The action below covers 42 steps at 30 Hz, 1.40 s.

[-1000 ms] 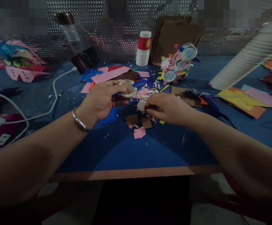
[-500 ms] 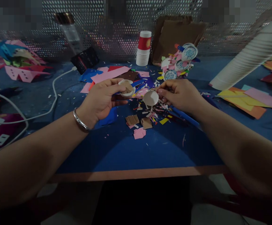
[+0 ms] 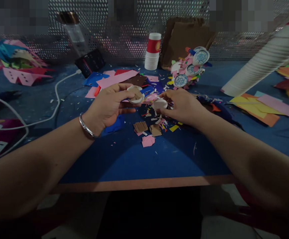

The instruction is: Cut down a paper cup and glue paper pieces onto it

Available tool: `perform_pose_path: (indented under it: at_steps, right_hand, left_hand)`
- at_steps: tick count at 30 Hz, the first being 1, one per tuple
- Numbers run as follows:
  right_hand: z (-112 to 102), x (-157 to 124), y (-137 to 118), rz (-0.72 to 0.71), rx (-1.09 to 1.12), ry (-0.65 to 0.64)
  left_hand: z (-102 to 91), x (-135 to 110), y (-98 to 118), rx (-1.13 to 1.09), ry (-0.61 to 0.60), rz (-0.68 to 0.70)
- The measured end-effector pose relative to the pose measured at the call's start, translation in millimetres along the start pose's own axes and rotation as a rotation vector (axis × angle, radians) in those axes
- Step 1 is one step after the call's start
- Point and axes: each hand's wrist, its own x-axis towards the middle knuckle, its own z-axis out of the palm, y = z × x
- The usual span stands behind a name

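Between the thumb and fingers of my left hand [image 3: 110, 103] is a cut paper cup base [image 3: 139, 99], round and white, with a brown cardboard piece [image 3: 135, 94] lying in it. My right hand [image 3: 184, 107] is closed on the edge of a second round white paper piece [image 3: 160, 104], over the heap of paper scraps [image 3: 162, 122]. The two white pieces are apart. Nearer to me, two small cardboard squares [image 3: 140, 127] and a crumpled pink paper scrap [image 3: 148, 141] lie on the blue table [image 3: 134, 162].
White paper cups [image 3: 151, 61] stand stacked at the back, beside a paper-decorated model [image 3: 191, 68] and a cardboard sheet [image 3: 191, 39]. A long cup stack [image 3: 263, 59] leans at right near coloured paper [image 3: 263, 106]. A bottle [image 3: 74, 35], phone [image 3: 91, 63] and white cable [image 3: 57, 88] are at left.
My right hand has moved left and its fingers have come around the white round piece, which now lies flatter. My left hand has barely moved.
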Motion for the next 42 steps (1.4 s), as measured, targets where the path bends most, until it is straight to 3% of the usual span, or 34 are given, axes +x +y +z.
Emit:
perform_pose_path:
  at_steps: [8,11,15,22,30,42]
  right_hand:
    - [-21.9,-8.6,-0.5,-0.079,0.261,0.289]
    - [-26.5,-12.2,-6.9,-0.160,0.308,0.332]
    - [-27.3,-16.5,-17.4,-0.278,0.324,0.300]
    - [-25.8,-18.8,-22.8,-0.361,0.333,0.208]
    - [-29.1,-21.1,-27.7,-0.366,0.345,0.113]
    - [-26.4,-20.9,-24.8,-0.402,0.326,0.068]
  left_hand:
    - [3.2,0.3,0.9,0.020,0.006,-0.091]
    - [5.1,-0.8,-1.0,0.044,-0.003,-0.098]
    - [8.3,-4.4,-3.7,0.023,-0.052,-0.117]
    - [21.3,-12.3,-2.2,-0.015,-0.073,-0.189]
    - [24.4,-12.4,-9.0,-0.085,-0.132,-0.176]
    - [24.5,-15.4,-9.0,-0.090,-0.159,-0.139]
